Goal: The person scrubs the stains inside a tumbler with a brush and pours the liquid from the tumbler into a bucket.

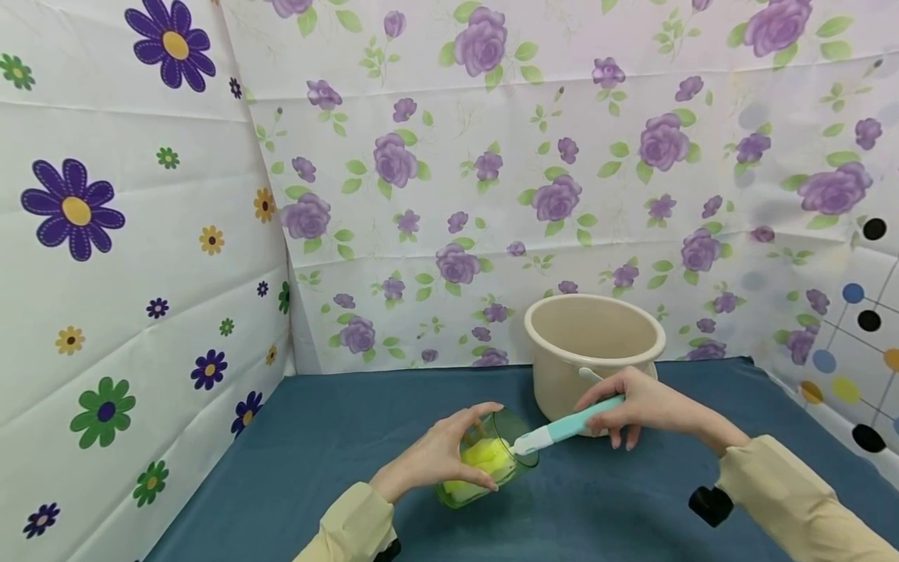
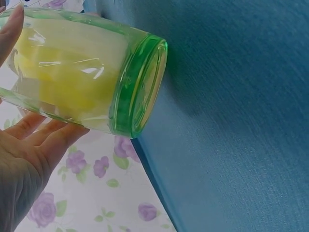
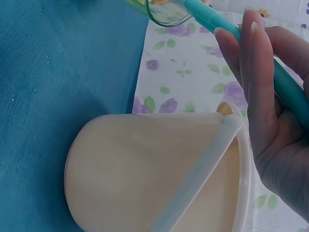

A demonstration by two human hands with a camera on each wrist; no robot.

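My left hand (image 1: 442,449) grips a clear green-tinted glass (image 2: 126,89), tilted on its side above the blue cloth, with its mouth toward the right. Fingers and thumb lie round the glass's wall. Inside it sits the yellow sponge head (image 2: 72,79) of a cup brush (image 1: 572,424), which has a white neck and a teal handle. That handle is held in my right hand (image 1: 639,402), between thumb and fingers. The right wrist view shows the handle (image 3: 212,18) entering at the glass's rim (image 3: 169,24). In the left wrist view the thick green base faces right.
A beige bucket (image 1: 562,386) with a white carrying handle (image 3: 200,171) stands at the back right, right behind my right hand. Blue cloth (image 1: 337,445) covers the table. Flower-patterned sheets (image 1: 435,218) hang behind and at both sides. Small droplets (image 3: 35,90) dot the cloth.
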